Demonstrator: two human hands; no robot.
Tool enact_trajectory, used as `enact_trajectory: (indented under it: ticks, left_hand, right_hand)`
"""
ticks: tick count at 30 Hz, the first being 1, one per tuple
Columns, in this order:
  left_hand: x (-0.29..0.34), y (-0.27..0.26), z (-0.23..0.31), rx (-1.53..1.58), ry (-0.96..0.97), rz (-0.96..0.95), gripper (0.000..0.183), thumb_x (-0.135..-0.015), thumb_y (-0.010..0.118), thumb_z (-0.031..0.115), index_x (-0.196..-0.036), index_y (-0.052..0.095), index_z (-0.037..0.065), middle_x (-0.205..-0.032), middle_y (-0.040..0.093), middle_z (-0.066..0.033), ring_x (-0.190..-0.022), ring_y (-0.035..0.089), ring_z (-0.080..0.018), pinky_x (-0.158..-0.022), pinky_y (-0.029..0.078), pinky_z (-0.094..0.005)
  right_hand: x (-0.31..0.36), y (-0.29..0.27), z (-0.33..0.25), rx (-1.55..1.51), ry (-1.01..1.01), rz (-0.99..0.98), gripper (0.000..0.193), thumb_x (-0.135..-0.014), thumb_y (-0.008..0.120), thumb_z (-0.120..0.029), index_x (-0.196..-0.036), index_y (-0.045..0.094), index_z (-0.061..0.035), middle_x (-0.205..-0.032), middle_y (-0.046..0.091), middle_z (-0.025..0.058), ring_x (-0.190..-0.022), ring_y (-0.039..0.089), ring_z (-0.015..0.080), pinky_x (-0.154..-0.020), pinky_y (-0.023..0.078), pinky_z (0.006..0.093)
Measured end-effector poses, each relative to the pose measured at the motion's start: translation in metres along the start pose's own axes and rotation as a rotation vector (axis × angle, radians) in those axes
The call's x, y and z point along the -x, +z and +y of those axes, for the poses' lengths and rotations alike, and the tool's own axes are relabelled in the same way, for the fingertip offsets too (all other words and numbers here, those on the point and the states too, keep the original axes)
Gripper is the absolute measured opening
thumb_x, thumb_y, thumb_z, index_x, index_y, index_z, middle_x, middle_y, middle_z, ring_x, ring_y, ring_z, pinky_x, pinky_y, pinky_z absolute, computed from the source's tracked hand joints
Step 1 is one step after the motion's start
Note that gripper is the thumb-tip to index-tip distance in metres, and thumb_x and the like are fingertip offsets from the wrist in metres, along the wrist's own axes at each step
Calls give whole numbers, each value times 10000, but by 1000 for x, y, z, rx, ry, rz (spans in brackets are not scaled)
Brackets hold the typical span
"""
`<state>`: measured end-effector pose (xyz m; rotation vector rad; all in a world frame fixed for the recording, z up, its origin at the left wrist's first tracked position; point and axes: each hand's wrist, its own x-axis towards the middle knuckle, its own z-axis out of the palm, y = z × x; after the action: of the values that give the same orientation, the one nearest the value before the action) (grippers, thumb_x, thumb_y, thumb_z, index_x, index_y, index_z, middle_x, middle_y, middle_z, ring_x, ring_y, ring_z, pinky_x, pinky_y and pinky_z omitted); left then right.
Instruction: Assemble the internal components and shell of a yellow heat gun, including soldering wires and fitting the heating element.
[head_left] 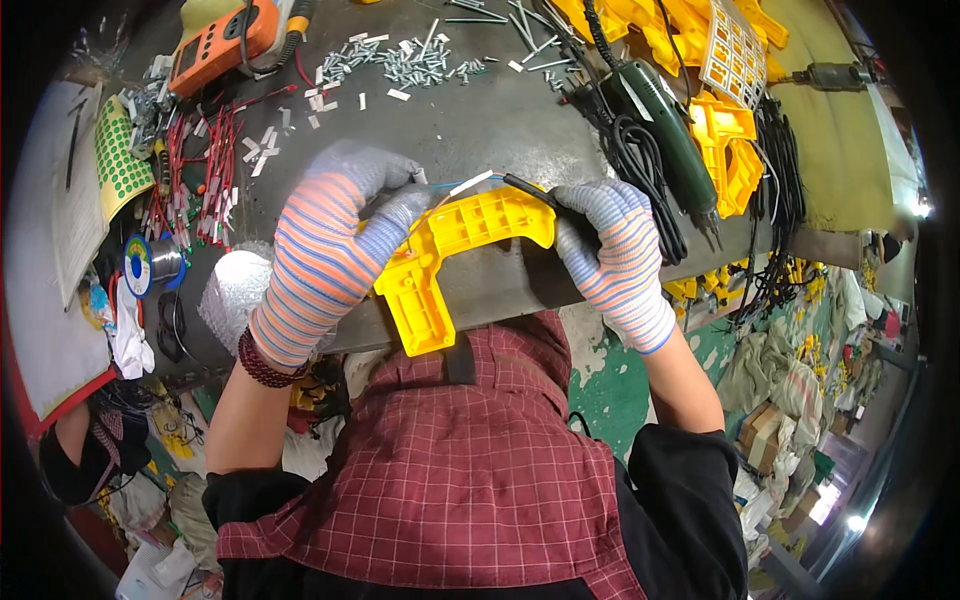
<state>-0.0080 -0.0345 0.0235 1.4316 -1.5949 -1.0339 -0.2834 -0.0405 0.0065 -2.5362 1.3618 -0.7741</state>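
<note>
A yellow plastic housing half (480,222), ribbed inside, lies at the table's front edge between my hands, its handle part pointing toward me. My left hand (335,245), in a striped knit glove, is closed with thumb and finger pinching the end of a thin wire (440,186); its far edge is motion-blurred. The wire runs through a white sleeve (470,184) into a black cable (528,187). My right hand (612,245), gloved alike, is closed around that cable beside the housing's right end. Its fingertips are partly hidden.
Screws (405,65) and small white pieces lie at the back. Left are red wires (205,180), a solder spool (152,263) and an orange meter (222,48). Right are a dark green power tool (665,135), coiled black cables (640,160) and more yellow housings (725,150).
</note>
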Motion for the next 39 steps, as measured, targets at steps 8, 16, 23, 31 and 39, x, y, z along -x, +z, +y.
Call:
enact_trajectory:
  ticks: [8,16,23,31,39]
  left_hand:
    - [8,-21,1,-676,562,145,265,-749,750,172,-1000,684,120,-926,704,-59,-994,667,-286,-1123,301,-571]
    - [149,-68,-34,-284,211,625,198,-936,579,118,-1089,577,-8,-976,652,-151,-983,634,-258,-958,465,-447]
    - [253,-42,-129,545,-683,1273,445,-885,610,73,-1299,450,82,-1258,526,-54,-1089,533,-193,-942,438,-334]
    - [252,-87,-155,587,-607,421,175,-959,550,199,-1041,588,49,-907,605,-18,-771,534,-78,-686,434,-228]
    - [233,-78,-22,1500,-201,440,251,-979,585,293,-1093,587,69,-864,595,-19,-726,543,-158,-591,424,-262]
  right_hand:
    - [-1,3,-5,7,-5,-12,482,-703,656,-73,-1183,623,-93,-952,633,97,-923,587,309,-912,416,419]
    - [4,-19,-17,-126,61,104,522,-664,652,3,-1182,601,-36,-1121,618,151,-1085,576,350,-972,452,426]
    - [-20,-10,-87,-375,-221,100,382,-621,676,9,-996,620,-33,-994,639,134,-919,613,329,-890,479,450]
    - [-38,33,-174,-768,-579,-361,293,-711,710,-129,-994,662,-69,-957,641,78,-912,633,273,-836,501,408]
    - [11,68,-219,-1056,-55,-833,365,-980,529,-274,-1236,547,-15,-1024,650,196,-943,644,344,-819,511,394]
